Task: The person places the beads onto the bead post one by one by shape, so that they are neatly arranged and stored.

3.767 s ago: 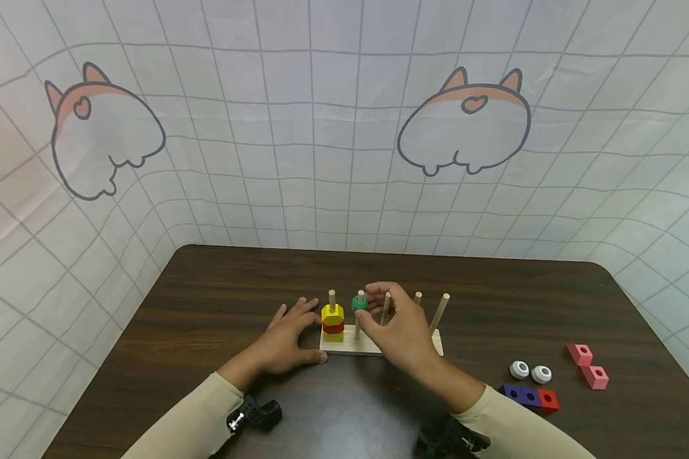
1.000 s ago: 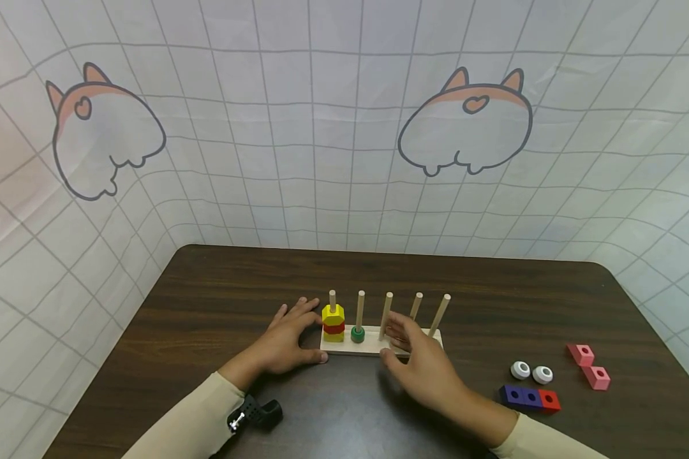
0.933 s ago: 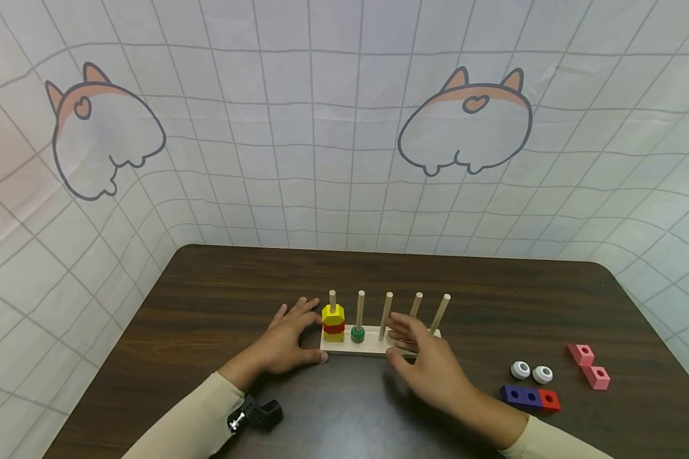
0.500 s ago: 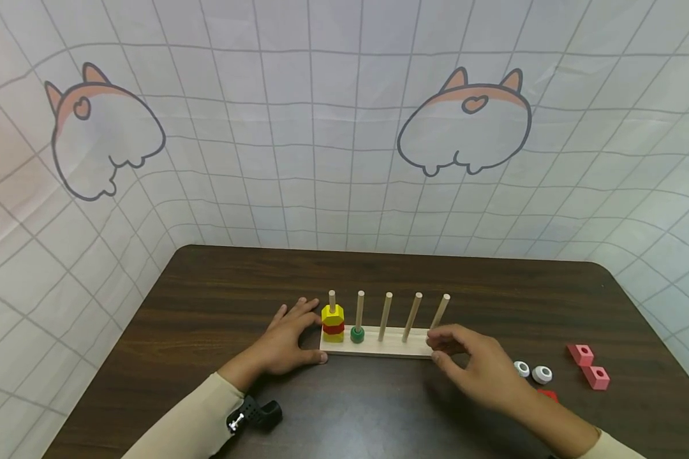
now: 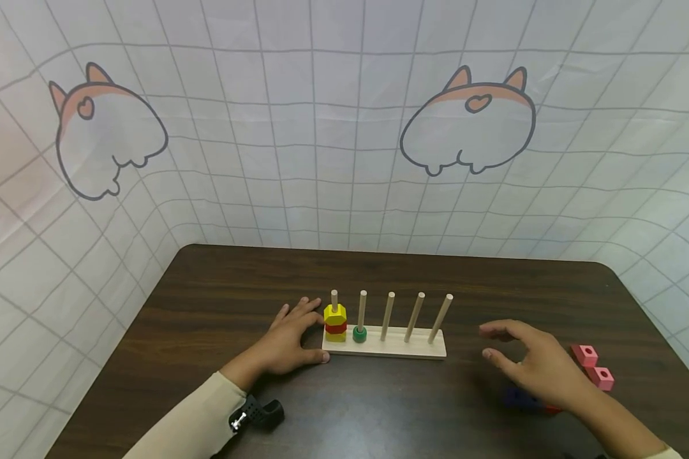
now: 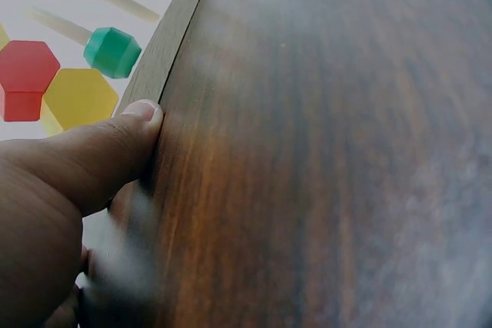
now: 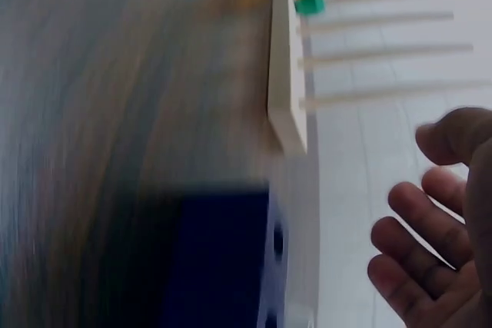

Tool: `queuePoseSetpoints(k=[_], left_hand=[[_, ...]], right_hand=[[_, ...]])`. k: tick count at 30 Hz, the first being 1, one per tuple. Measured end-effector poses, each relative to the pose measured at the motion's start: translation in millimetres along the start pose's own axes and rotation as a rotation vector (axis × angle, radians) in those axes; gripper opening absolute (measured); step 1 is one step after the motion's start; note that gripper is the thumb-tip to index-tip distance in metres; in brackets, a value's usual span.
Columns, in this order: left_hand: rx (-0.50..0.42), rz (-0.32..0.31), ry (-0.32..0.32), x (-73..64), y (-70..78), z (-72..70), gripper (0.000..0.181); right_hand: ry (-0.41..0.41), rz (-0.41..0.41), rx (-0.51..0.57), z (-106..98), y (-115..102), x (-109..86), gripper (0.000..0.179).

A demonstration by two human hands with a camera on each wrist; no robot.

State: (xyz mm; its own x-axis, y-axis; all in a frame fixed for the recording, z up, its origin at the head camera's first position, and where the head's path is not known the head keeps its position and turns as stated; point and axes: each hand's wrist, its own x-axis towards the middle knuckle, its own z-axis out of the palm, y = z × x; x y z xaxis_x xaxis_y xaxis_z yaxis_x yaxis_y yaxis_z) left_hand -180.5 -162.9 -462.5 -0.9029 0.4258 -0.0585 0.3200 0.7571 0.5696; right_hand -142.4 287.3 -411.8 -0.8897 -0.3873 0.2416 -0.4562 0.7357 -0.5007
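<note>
A wooden peg board [image 5: 396, 348] with several upright pegs stands on the table. Its leftmost peg carries a stack of yellow, red and yellow hexagonal beads [image 5: 335, 324]. On the peg beside it, a green bead [image 5: 359, 334] sits at the bottom. My left hand [image 5: 284, 341] rests at the board's left end, fingers spread, the thumb touching its front edge, as the left wrist view also shows. To the right of the board, my right hand [image 5: 542, 366] hovers with loosely bent fingers and a gap between thumb and index finger. Nothing shows in its grasp.
Under and beside the right hand lie dark blue blocks [image 5: 517, 398] and part of a red block [image 5: 553, 410]. Two pink blocks [image 5: 592, 366] lie farther right. The brown table [image 5: 252, 268] ends at a draped cloth backdrop [image 5: 333, 191].
The green bead went down its peg to the board, and my right hand let go of it. That hand then moved right, now covering the white beads. My left hand stayed put.
</note>
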Motion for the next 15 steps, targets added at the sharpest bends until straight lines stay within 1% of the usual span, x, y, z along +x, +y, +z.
queuePoseSetpoints(k=[5, 10, 15], left_hand=[[0.007, -0.006, -0.004, 0.1, 1.9, -0.9, 0.059], [0.013, -0.011, -0.008, 0.3, 2.5, -0.9, 0.06], [0.008, -0.013, -0.007, -0.8, 1.8, -0.9, 0.06]], right_hand=[[-0.087, 0.083, 0.012, -12.0, 19.9, -7.6, 0.039], [-0.124, 0.107, -0.002, -15.5, 36.2, -14.9, 0.038], [-0.149, 0.109, -0.03, -16.7, 47.6, -19.8, 0.035]])
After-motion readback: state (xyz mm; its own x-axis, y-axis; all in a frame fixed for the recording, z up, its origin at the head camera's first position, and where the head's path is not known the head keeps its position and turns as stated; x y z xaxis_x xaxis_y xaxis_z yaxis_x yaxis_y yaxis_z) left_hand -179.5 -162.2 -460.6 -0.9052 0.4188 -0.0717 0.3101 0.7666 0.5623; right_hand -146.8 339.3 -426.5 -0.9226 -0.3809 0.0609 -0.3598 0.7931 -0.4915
